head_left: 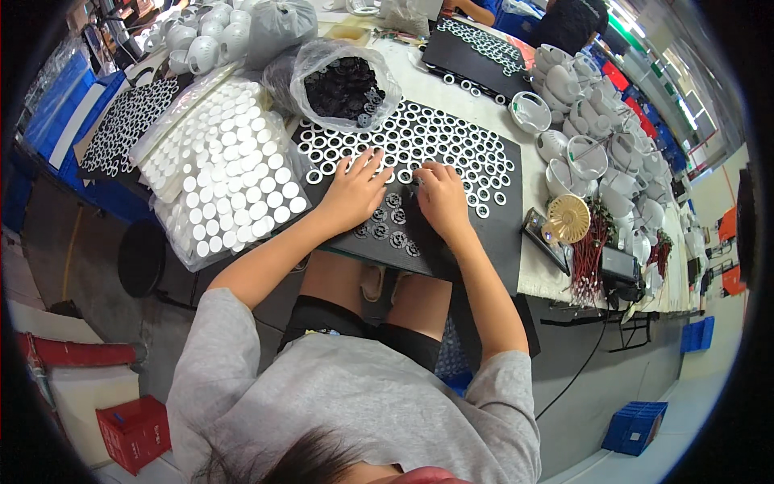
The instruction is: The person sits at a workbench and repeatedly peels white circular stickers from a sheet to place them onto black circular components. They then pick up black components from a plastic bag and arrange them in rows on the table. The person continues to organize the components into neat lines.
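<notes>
Pinching one small white ring [405, 177] on the black mat [492, 234], your right hand [442, 198] should grip its light, slippery rim.

A clear plastic bag [345, 81] of small black parts is sitting open on the worktop [532, 242] beyond my hands, touching the far edge of the black mat. To its left, clear plastic wrap [226, 173] is covering sheets of round white discs. A grey tied bag [278, 24] is resting farther back. I am seeing no labels, signs or screens clearly.
</notes>
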A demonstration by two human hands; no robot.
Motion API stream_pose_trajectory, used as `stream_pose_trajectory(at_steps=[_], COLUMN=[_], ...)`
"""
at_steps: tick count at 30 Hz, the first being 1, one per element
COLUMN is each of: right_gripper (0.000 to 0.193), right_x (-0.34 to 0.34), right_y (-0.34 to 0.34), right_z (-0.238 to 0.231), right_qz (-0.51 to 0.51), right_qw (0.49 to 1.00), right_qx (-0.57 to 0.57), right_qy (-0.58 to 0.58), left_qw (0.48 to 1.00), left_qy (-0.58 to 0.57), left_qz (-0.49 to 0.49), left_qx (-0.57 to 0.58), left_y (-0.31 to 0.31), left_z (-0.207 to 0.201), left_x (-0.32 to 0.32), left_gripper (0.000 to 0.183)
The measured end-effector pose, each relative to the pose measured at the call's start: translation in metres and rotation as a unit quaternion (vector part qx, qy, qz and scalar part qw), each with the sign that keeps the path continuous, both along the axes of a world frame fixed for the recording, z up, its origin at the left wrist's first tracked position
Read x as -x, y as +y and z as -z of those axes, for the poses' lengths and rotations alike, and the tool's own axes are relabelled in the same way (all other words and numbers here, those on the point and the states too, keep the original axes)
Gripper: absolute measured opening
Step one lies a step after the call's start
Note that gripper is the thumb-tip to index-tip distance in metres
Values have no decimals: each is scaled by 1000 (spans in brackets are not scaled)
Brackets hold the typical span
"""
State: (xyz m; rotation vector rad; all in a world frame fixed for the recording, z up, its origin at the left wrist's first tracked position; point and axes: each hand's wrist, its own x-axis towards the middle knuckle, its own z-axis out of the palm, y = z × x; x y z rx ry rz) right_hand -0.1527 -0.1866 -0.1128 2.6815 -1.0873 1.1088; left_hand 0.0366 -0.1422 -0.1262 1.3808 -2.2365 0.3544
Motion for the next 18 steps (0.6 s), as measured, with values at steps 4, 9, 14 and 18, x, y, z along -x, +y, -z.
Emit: stream_pose_trajectory(at_steps=[4, 9, 14, 18], right_gripper=[16, 11, 12, 16], right_x=[6, 1, 0, 0], right_y=[-11, -12, -15, -16], right_z=[11, 16, 11, 9], right_qz=[6, 14, 28, 39], right_qw=[997, 998, 997, 996], right_qx=[32, 41, 31, 16], right_qy=[71, 50, 58, 73], left_qw=[993, 981, 987, 987], left_qy=[11, -54, -35, -22], left_qz=[85, 128, 135, 142], left_qx=[-75, -133, -76, -68], left_y=[10, 23, 22, 24], left_z=[-6, 4, 14, 6], left_x=[15, 28, 29, 26], left_gripper=[42, 54, 55, 53])
